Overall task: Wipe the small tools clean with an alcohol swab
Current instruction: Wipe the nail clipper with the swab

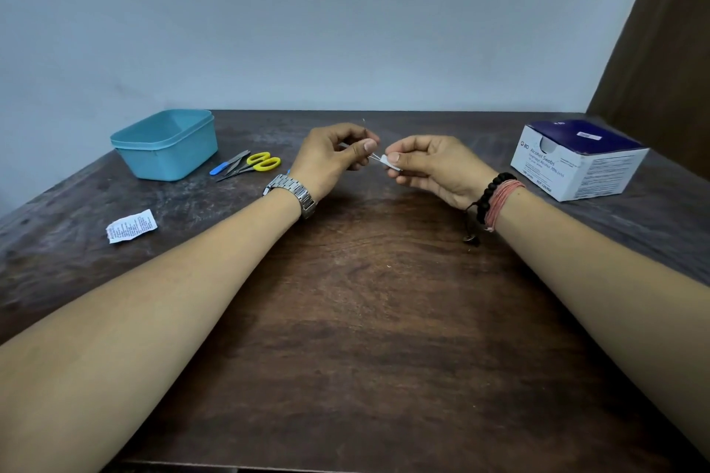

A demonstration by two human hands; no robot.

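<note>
Left hand curled, pinching a thin metal tool between thumb and fingers, raised over the table's middle. Right hand facing it, fingers closed round a white swab folded on the tool's end. Tool's shape mostly hidden by fingers; hard to identify. Beyond, on dark worn wooden table: yellow scissors, blue tub, torn wrapper, swab box. Pale wall behind.
</note>
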